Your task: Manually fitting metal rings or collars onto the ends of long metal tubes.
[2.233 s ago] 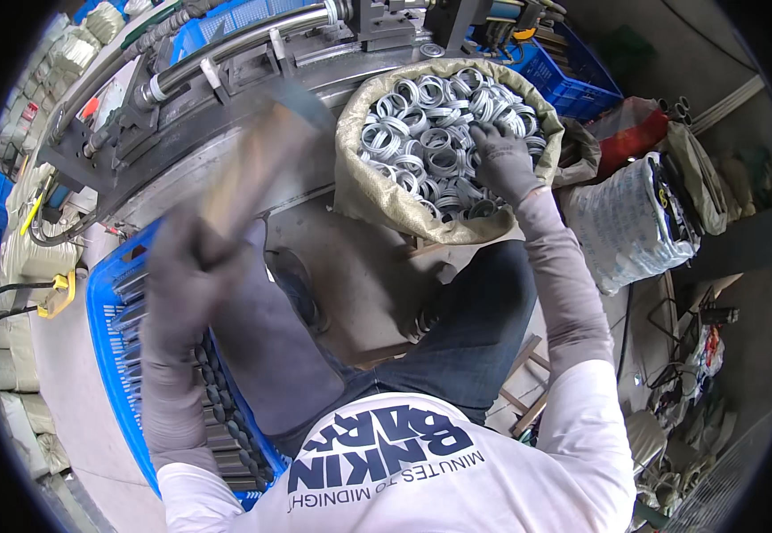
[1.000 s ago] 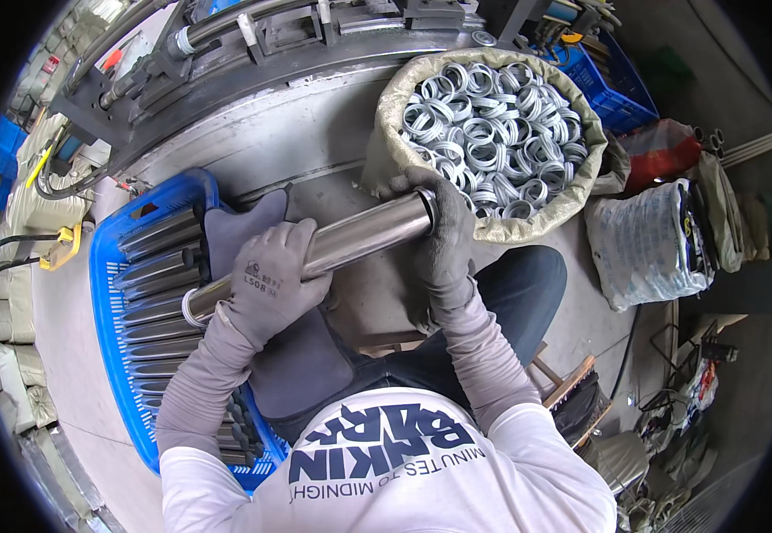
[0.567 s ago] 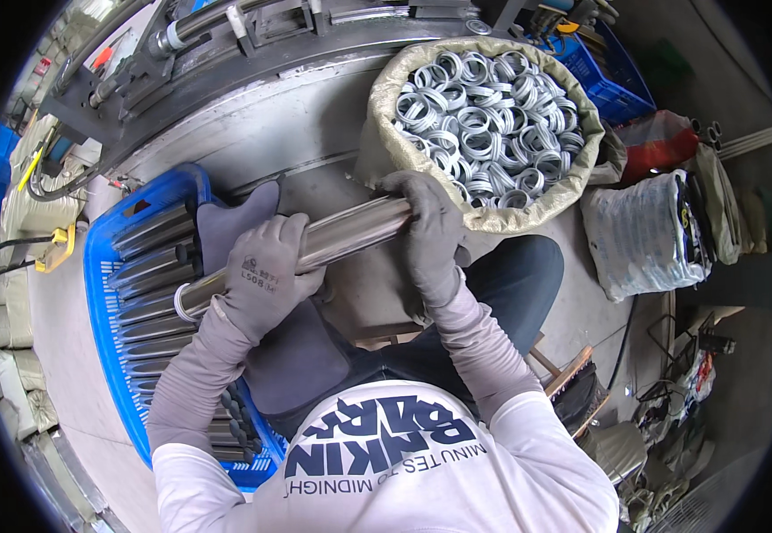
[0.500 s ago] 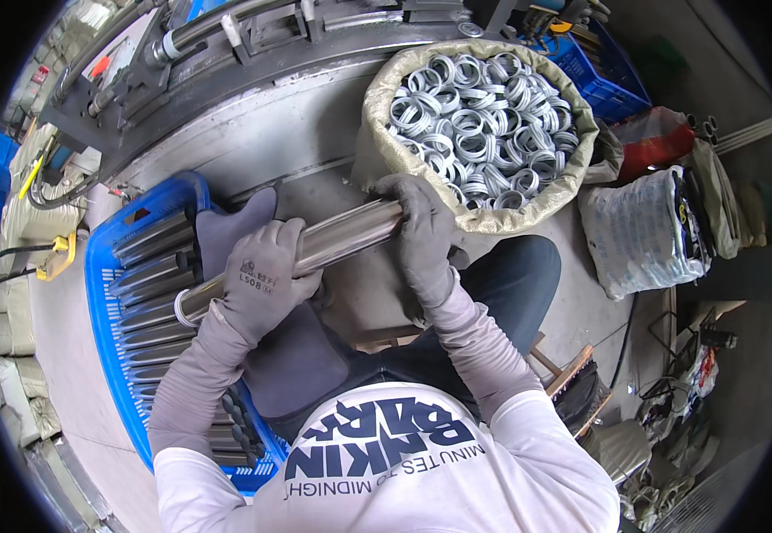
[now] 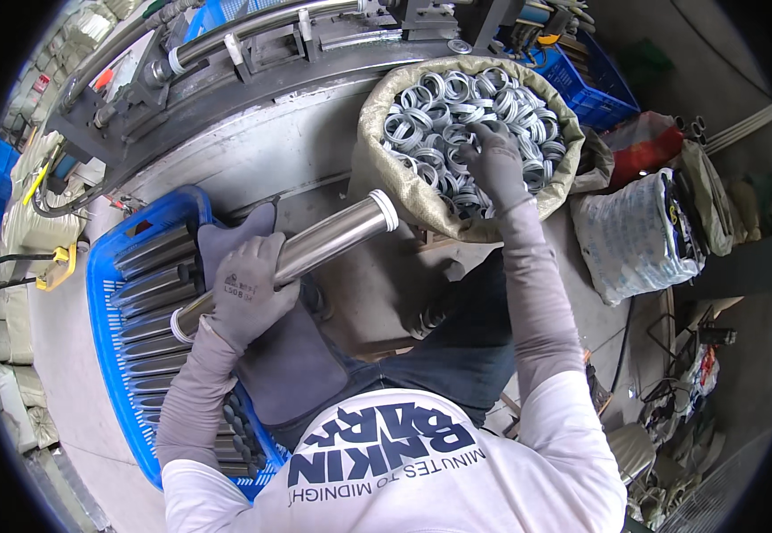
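My left hand [image 5: 251,291], in a grey glove, is wrapped round a shiny metal tube [image 5: 332,238] slanting up to the right above my lap. A white ring [image 5: 385,210] sits on the tube's upper right end; another white ring [image 5: 180,326] is round its lower left part. My gloved right hand [image 5: 497,164] reaches into a woven sack [image 5: 377,133] heaped with pale grey rings [image 5: 435,87]. Its fingers are apart among the rings, and none is plainly held. Part of the fingertips is hard to make out.
To my left, a blue plastic basket [image 5: 100,306] holds several metal tubes [image 5: 150,346]. A dark machine frame [image 5: 252,102] runs along the far side. A blue crate [image 5: 612,93], a white plastic bag [image 5: 630,235] and a red bag [image 5: 652,147] stand beyond the sack.
My right hand has left the tube's right end and moved up and right into the sack. A white ring now shows on that end. The left hand still grips the tube.
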Demonstrator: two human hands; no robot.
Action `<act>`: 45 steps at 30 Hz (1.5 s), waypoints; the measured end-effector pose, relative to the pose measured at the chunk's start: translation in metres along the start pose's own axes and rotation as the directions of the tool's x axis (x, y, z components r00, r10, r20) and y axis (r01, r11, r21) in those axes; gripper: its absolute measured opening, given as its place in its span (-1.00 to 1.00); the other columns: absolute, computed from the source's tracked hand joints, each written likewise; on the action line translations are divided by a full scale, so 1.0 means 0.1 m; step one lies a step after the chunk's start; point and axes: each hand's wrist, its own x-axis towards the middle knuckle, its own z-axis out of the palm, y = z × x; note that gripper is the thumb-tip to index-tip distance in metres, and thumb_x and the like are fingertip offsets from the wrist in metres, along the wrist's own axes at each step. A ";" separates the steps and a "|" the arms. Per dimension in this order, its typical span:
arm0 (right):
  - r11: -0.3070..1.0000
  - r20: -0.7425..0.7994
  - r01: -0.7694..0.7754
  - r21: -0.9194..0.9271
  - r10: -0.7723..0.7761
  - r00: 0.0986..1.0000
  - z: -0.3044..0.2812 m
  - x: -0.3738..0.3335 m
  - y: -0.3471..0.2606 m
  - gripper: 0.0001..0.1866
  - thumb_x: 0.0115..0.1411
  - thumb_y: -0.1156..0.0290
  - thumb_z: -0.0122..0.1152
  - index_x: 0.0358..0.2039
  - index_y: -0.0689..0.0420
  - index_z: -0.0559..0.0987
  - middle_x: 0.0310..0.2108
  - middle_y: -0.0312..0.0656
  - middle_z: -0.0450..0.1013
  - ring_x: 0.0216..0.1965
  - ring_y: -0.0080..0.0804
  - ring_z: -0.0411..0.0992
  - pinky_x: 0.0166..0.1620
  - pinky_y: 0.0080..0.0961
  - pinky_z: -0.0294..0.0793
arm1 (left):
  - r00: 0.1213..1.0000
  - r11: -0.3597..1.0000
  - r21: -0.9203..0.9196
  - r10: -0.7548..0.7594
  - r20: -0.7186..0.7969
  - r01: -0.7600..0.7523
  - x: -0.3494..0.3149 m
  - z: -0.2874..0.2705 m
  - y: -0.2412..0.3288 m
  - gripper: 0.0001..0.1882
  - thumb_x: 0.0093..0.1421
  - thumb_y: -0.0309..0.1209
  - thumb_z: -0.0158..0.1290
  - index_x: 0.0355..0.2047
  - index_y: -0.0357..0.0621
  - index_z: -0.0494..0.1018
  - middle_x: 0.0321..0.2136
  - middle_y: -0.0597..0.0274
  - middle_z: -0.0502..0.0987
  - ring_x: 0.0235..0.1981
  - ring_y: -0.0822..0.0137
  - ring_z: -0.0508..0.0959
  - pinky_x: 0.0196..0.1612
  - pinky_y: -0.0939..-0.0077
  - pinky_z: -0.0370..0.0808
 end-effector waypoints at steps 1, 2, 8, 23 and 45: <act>1.000 -0.005 0.006 0.000 -0.006 1.000 0.06 0.06 0.00 -0.53 0.21 0.24 0.44 0.14 -0.02 0.68 0.08 0.04 0.58 0.07 0.16 0.54 0.16 -0.10 0.54 | 1.000 1.000 0.010 -0.003 0.011 0.003 0.00 0.00 -0.01 -0.43 0.04 -0.24 0.28 0.06 -0.14 0.46 -0.20 0.04 0.59 -0.12 -0.01 0.62 0.00 0.07 0.53; 0.997 0.079 0.050 -0.056 -0.046 0.996 0.11 0.12 0.00 -0.56 0.18 0.23 0.46 0.09 -0.02 0.70 0.08 0.03 0.57 0.07 0.14 0.54 0.16 -0.10 0.54 | 1.000 1.000 0.011 -0.004 0.004 0.004 -0.01 0.00 -0.02 -0.43 0.04 -0.24 0.28 0.06 -0.14 0.46 -0.20 0.04 0.59 -0.12 -0.01 0.62 0.00 0.07 0.53; 0.972 0.273 0.061 -0.228 0.004 0.962 0.22 0.26 0.10 -0.76 0.12 0.25 0.50 -0.24 0.07 0.77 0.07 0.08 0.56 0.04 0.08 0.56 0.12 -0.09 0.56 | 0.997 0.998 0.001 0.068 -0.018 -0.068 0.01 0.03 -0.03 -0.48 0.05 -0.23 0.28 0.01 -0.14 0.46 -0.21 0.05 0.58 -0.14 0.01 0.62 -0.03 0.10 0.54; 0.491 0.351 -0.270 0.828 -0.079 0.933 -0.69 -0.61 -0.57 -0.37 0.33 0.45 0.29 0.42 0.16 0.46 0.21 -0.12 0.53 0.17 -0.48 0.49 0.13 -0.54 0.52 | 1.000 0.998 -0.060 0.018 0.000 -0.018 -0.02 -0.13 -0.10 -0.35 0.02 -0.29 0.30 0.14 -0.20 0.45 -0.15 -0.01 0.60 -0.08 -0.03 0.62 0.00 0.12 0.54; -0.126 0.542 -0.580 0.805 -0.241 0.805 -0.27 -0.78 -0.51 -0.15 0.42 -0.21 0.12 0.29 0.42 0.43 -0.02 0.22 0.63 -0.37 -0.23 0.67 -0.32 -0.48 0.66 | 0.915 0.776 0.493 -0.282 -0.288 0.394 3.95 -0.83 -1.09 -0.51 0.21 -0.39 0.24 0.17 -0.05 0.51 0.12 -0.01 0.61 0.20 0.06 0.61 0.17 0.02 0.55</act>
